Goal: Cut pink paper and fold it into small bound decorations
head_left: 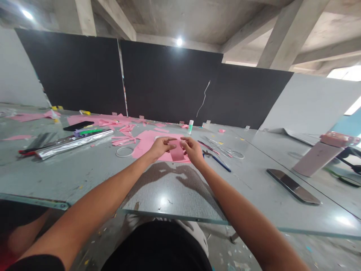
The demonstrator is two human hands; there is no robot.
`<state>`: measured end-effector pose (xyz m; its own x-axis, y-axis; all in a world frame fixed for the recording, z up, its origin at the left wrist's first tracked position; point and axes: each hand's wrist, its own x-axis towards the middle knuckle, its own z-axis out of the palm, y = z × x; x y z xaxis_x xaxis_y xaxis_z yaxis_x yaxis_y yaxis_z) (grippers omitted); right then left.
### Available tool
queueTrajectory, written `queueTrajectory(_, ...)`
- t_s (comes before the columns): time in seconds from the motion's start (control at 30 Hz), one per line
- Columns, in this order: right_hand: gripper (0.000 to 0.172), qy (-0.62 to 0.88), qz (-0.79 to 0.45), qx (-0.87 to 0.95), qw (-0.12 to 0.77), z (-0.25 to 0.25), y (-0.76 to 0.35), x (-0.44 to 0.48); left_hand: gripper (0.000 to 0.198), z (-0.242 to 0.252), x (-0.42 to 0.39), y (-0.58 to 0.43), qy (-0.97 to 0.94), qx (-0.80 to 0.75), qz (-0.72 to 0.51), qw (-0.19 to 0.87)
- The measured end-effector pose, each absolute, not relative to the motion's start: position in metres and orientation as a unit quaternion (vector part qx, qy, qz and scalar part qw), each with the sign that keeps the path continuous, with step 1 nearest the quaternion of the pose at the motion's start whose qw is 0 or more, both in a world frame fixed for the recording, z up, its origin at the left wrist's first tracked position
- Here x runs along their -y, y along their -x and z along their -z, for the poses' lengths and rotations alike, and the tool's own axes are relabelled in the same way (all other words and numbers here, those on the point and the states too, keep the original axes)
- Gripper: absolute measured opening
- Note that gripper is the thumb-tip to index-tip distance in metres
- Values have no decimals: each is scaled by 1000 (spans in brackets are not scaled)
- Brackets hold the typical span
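the left hand [161,147] and right hand [193,149] are held close together, their fingertips pinching the top of a narrow pink paper strip [176,153] from either side, so both grips are closed on it. the strip hangs over a larger pink paper sheet [146,147], though this view cannot show whether they touch. just left of the sheet lies a white ring [124,152]; to the right of the hands, a blue-handled tool [218,163] lies near the sheet's corner. further off, a glue stick [190,127] stands upright among pink paper offcuts [124,130] along the far side. toward the body, a bare stretch of the grey glass table top [172,192] runs to its front edge [169,217], leaving open room beneath the forearms.
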<state>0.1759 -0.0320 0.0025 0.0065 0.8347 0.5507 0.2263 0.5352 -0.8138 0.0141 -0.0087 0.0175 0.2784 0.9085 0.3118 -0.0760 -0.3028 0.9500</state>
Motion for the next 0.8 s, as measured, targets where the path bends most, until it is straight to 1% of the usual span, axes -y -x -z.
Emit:
queueTrajectory(0.1,32,414,-329,630,569,-3,-173,34,51,-17,13,-18,-643,-338,-507,464)
queueTrajectory(0.17,35,407,-353,613,578,-4,-171,35,53,-17,15,-20,-622,-337,-530,467)
queueTrajectory(0.3,37,395,-374,588,599,-5,-169,37,43,-15,16,-22,-599,-337,-526,500)
queueTrajectory(0.5,39,393,-394,572,603,-4,-169,37,39,-14,14,-21,-605,-350,-525,486)
queueTrajectory(0.8,41,381,-388,563,622,-4,-169,37,31,-18,19,-22,-609,-344,-502,509)
